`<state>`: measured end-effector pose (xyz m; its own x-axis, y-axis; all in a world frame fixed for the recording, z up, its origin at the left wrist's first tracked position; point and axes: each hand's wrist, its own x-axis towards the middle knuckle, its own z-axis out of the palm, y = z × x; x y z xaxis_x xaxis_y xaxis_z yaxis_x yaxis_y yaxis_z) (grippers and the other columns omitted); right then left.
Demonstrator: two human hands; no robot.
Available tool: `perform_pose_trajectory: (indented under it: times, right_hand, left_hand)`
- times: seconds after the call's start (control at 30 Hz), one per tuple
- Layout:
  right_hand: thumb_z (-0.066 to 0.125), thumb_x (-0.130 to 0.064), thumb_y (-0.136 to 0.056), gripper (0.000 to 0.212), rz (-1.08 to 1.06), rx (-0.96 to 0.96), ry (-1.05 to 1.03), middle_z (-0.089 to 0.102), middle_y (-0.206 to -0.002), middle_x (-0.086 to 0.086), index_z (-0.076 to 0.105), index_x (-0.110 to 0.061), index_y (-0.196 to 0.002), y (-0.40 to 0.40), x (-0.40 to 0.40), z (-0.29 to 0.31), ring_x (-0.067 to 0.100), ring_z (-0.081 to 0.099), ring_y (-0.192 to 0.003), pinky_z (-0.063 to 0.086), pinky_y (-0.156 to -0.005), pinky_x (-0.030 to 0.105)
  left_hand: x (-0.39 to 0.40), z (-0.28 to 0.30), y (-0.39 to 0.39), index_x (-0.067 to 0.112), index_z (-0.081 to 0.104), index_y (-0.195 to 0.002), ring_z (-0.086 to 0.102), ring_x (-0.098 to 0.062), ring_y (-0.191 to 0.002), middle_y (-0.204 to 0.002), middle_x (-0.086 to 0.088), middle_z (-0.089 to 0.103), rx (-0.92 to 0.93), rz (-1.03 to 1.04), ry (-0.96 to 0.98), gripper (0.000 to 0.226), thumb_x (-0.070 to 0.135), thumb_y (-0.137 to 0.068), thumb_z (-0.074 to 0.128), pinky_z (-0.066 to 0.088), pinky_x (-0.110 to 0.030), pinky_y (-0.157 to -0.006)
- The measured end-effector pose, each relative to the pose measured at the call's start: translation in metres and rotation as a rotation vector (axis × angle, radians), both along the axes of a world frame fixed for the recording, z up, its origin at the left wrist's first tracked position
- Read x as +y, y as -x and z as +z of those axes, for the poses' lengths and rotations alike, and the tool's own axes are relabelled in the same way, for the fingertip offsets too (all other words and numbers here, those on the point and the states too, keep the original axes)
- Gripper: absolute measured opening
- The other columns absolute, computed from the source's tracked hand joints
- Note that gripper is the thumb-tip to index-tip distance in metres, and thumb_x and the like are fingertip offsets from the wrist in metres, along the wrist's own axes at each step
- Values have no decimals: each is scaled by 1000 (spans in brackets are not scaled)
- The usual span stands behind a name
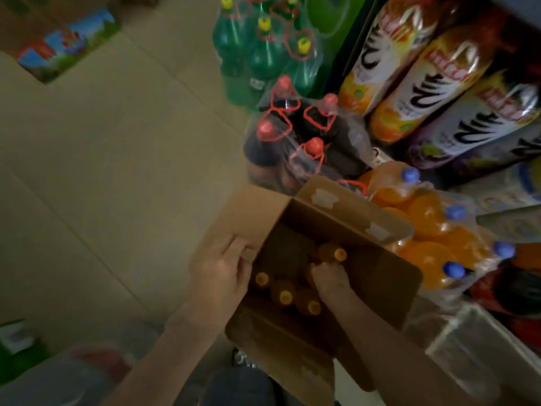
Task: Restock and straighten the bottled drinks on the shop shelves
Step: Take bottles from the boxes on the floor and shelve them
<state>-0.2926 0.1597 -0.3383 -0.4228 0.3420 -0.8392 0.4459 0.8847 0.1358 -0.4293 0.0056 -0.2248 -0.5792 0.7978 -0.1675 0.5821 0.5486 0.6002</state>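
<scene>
An open cardboard box (345,212) sits low in the middle, with several small orange bottles with yellow caps (284,294) standing inside. My left hand (222,268) grips the box's left wall, fingers curled over the rim. Reaching down into the box, my right hand (330,278) has its fingers curled round the top of one orange bottle (333,253), whose body is partly hidden.
Shrink-wrapped packs stand on the floor beyond the box: dark cola with red caps (307,136), green bottles with yellow caps (263,54), orange soda with blue caps (433,230). Large juice bottles (439,92) lie on the shelf at right. Tiled floor (117,171) spreads left.
</scene>
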Motion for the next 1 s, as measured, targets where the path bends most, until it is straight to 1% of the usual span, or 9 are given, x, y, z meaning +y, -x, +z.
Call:
perform_pose_trajectory:
  times: [0.2, 0.33, 0.43, 0.53, 0.63, 0.7, 0.77, 0.87, 1.0]
  right_hand:
    - [48, -18, -93, 45, -242, 163, 124, 55, -121, 10, 37, -15, -136, 2, 0, 37, 28, 55, -110, 49, -87, 36]
    - [66, -32, -82, 32, -279, 468, 302, 55, -92, -9, 49, -24, -107, 15, 10, 150, 9, 56, -85, 46, -67, 21]
    - [69, -39, -73, 26, -216, 702, 456, 48, -64, -11, 47, -28, -83, 17, 23, 242, 5, 46, -60, 32, -50, 19]
    - [60, -47, -71, 24, -276, 945, 612, 55, -65, -7, 57, -28, -86, 18, 37, 295, 9, 52, -59, 41, -51, 22]
    - [56, -30, -89, 22, -689, 1085, 855, 64, -76, 7, 61, -13, -102, 13, 52, 290, 17, 58, -63, 47, -58, 23]
    - [50, -19, -94, 13, -791, 993, 671, 65, -82, 8, 59, -13, -102, 6, 57, 243, 16, 61, -69, 48, -62, 23]
    - [49, -15, -94, 17, -572, 702, 339, 62, -102, 7, 57, -16, -110, -1, 52, 174, 18, 61, -91, 47, -76, 24]
    - [45, -11, -93, 48, -276, 210, 161, 28, -144, 12, 35, -20, -139, -10, 35, 82, 35, 35, -129, 34, -106, 41]
    - [42, -7, -94, 57, -143, -25, 4, 1, -154, 18, 20, -17, -146, -8, 25, 14, 43, 12, -139, 20, -114, 49]
  left_hand:
    - [-14, 10, 4, 10, 65, -100, 62, -22, -82, -98, -6, 63, 51, 25, 42, 27, 0, -74, 65, 48, -24, -70]
    - [-1, 32, -9, 23, 37, -135, 43, -11, -118, -133, 9, 40, -184, -70, 169, 58, 24, -83, 63, 36, -20, -94]
    - [16, 44, -27, 37, 19, -140, 30, -1, -127, -136, 25, 23, -430, -201, 191, 86, 45, -72, 71, 31, -27, -108]
    - [31, 57, -36, 45, 40, -118, 51, -1, -108, -117, 19, 51, -601, 54, -74, 75, 46, -54, 80, 44, -24, -88]
    - [39, 69, -34, 40, 45, -92, 52, 4, -80, -88, 23, 52, -506, 297, -140, 54, 23, -60, 86, 37, -6, -66]
    - [40, 68, -29, 33, 45, -92, 48, 1, -75, -81, 24, 48, -420, 404, -132, 51, 23, -62, 84, 34, -7, -60]
    - [41, 63, -21, 27, 48, -96, 50, 1, -72, -80, 22, 50, -443, 491, -144, 48, 23, -64, 83, 35, -8, -59]
    - [36, 44, -8, 15, 58, -98, 59, -12, -82, -85, 6, 63, -472, 577, -121, 44, 29, -63, 82, 45, -21, -71]
    - [27, 13, 4, 13, 60, -96, 62, -21, -85, -86, -2, 66, -419, 576, -60, 51, 40, -58, 82, 50, -34, -75]
